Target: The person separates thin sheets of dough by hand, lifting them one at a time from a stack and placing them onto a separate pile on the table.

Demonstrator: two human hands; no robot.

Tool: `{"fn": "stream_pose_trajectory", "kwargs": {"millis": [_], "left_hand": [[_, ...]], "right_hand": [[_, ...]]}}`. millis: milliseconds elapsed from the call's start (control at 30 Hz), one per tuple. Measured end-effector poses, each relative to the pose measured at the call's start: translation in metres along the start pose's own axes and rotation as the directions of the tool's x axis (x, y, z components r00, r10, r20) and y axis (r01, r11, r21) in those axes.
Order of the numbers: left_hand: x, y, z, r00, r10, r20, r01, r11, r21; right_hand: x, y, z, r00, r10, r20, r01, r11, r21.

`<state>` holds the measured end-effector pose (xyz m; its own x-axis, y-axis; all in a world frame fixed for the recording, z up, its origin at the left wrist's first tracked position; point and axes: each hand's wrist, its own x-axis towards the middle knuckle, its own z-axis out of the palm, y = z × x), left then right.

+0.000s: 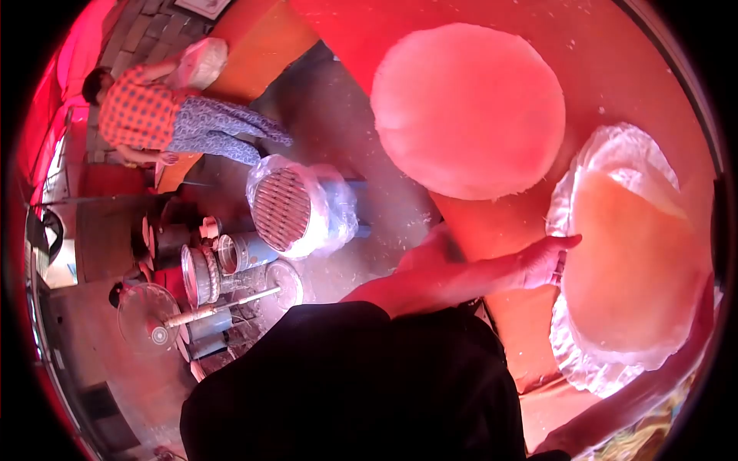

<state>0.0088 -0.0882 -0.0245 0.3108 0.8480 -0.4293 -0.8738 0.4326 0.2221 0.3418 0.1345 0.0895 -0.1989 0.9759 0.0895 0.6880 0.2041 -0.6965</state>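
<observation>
A large thin pale sheet, apparently dough (pixel 626 265), lies over a round white cloth pad (pixel 563 323) with a gathered, frilled edge. My left hand (pixel 547 263) grips the pad's near left edge, one digit over the top and the other fingers curled against the side. My right arm (pixel 649 392) reaches round the opposite side. At the far right edge of the view my right hand (pixel 705 298) lies against the pad, its fingers too dim to make out. Beyond the pad, a big round pale disc (pixel 469 111) with a fuzzy rim rests on the red-orange surface (pixel 492 223).
The view is turned sideways. Another person (pixel 142 111) in a checked shirt stands at upper left, a hand by a white bundle (pixel 202 63). A plastic-wrapped drum with a slatted top (pixel 283 209), metal pots (pixel 201 275) and a fan (pixel 150 316) stand to the left.
</observation>
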Motion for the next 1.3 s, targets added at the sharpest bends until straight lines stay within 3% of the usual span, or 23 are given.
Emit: {"fn": "stream_pose_trajectory", "kwargs": {"millis": [167, 333, 400, 467, 567, 633, 700, 833, 1000, 1067, 1100, 1133, 1200, 1300], "left_hand": [[-0.003, 0.001, -0.001, 0.998, 0.036, 0.05, -0.035, 0.999, -0.03], [-0.002, 0.025, 0.022, 0.987, 0.159, 0.006, -0.159, 0.986, -0.048], [0.0, 0.036, 0.02, 0.963, 0.259, 0.076, -0.254, 0.965, -0.069], [-0.003, 0.041, 0.015, 0.933, 0.333, 0.14, -0.319, 0.941, -0.109], [-0.001, 0.024, -0.008, 0.967, 0.247, 0.065, -0.239, 0.965, -0.112], [-0.011, 0.016, -0.01, 0.979, 0.185, -0.085, -0.2, 0.954, -0.222], [-0.02, 0.018, -0.01, 0.981, 0.161, -0.104, -0.172, 0.979, -0.112], [-0.025, 0.024, -0.002, 0.982, 0.172, -0.076, -0.162, 0.98, 0.117], [-0.028, 0.038, 0.008, 0.97, 0.24, -0.034, -0.202, 0.877, 0.436], [-0.024, 0.018, -0.023, 0.972, 0.192, -0.138, -0.156, 0.959, 0.238], [-0.017, -0.001, -0.047, 0.943, 0.173, -0.285, -0.098, 0.961, 0.26], [-0.019, 0.0, -0.042, 0.922, 0.021, -0.386, 0.073, 0.971, 0.228], [-0.027, 0.006, -0.029, 0.952, 0.029, -0.305, 0.073, 0.946, 0.316], [-0.04, 0.028, 0.011, 0.99, 0.107, -0.088, -0.081, 0.963, 0.259]], "right_hand": [[0.001, -0.019, 0.003, 0.999, -0.036, -0.038, 0.039, 0.996, 0.074], [-0.032, -0.024, -0.009, 0.99, 0.056, -0.131, -0.028, 0.977, 0.211], [-0.047, -0.008, -0.01, 0.984, 0.133, -0.121, -0.09, 0.948, 0.305], [-0.058, 0.02, -0.003, 0.976, 0.213, -0.045, -0.175, 0.891, 0.419], [-0.077, 0.075, 0.021, 0.935, 0.311, 0.172, -0.352, 0.753, 0.555], [-0.099, 0.109, 0.042, 0.869, 0.352, 0.347, -0.495, 0.62, 0.609], [-0.12, 0.12, 0.054, 0.828, 0.361, 0.429, -0.561, 0.542, 0.626], [-0.136, 0.083, 0.067, 0.899, 0.355, 0.256, -0.436, 0.682, 0.588], [-0.149, 0.048, 0.05, 0.874, 0.436, 0.214, -0.479, 0.706, 0.521], [-0.16, 0.024, 0.048, 0.856, 0.481, 0.193, -0.505, 0.695, 0.512], [-0.161, 0.013, 0.046, 0.852, 0.494, 0.175, -0.509, 0.7, 0.501], [-0.16, 0.003, 0.042, 0.852, 0.505, 0.139, -0.503, 0.714, 0.487], [-0.152, -0.019, 0.028, 0.86, 0.507, 0.051, -0.473, 0.757, 0.451], [-0.13, -0.051, -0.003, 0.876, 0.472, -0.1, -0.401, 0.827, 0.394]]}}
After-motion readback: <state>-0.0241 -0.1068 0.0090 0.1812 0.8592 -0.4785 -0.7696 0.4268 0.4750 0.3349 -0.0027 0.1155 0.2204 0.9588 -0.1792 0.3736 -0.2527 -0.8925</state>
